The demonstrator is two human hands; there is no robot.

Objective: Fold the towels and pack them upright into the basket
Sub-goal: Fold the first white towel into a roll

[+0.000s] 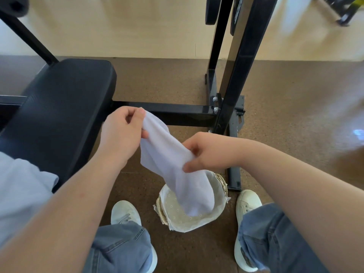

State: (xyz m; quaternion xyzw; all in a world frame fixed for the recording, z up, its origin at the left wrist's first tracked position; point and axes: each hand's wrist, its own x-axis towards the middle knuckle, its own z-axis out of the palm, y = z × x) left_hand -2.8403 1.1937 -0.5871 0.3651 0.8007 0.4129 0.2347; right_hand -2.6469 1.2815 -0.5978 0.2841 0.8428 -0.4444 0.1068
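Together, left hand [120, 133] and right hand [206, 152] pinch one white towel [169, 164] (fingers curled) over basket [216, 186]

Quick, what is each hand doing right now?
Left hand: pinching the upper end of the white towel.
Right hand: gripping the same towel lower down, above the basket.

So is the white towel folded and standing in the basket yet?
No, the left hand and right hand both grip the towel, loose and unfolded, in the air, its lower end dangling over the basket.
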